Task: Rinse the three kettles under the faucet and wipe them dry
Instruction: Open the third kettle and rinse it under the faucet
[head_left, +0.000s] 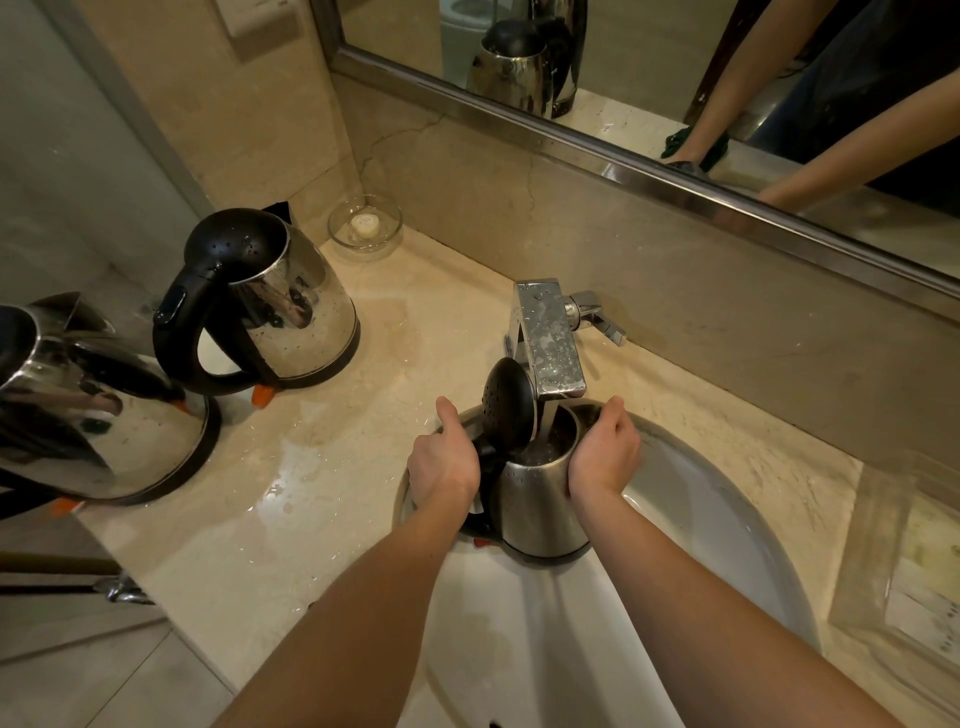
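A steel kettle (537, 506) with a black handle stands upright in the white sink (727, 525), its black lid (506, 410) flipped open. Water runs from the chrome faucet (553, 343) into its mouth. My left hand (444, 462) grips the kettle's handle on the left. My right hand (605, 452) is wrapped around the kettle's right side near the rim. Two more steel kettles stand on the counter to the left: one (275, 306) with its lid shut, wet with drops, and one (88, 410) at the left edge of view.
A small glass dish (365, 226) with a white round piece sits in the counter's back corner. The beige stone counter (332, 441) is wet in patches. A mirror (675, 78) runs along the back wall. A clear tray (919, 582) lies at the right edge.
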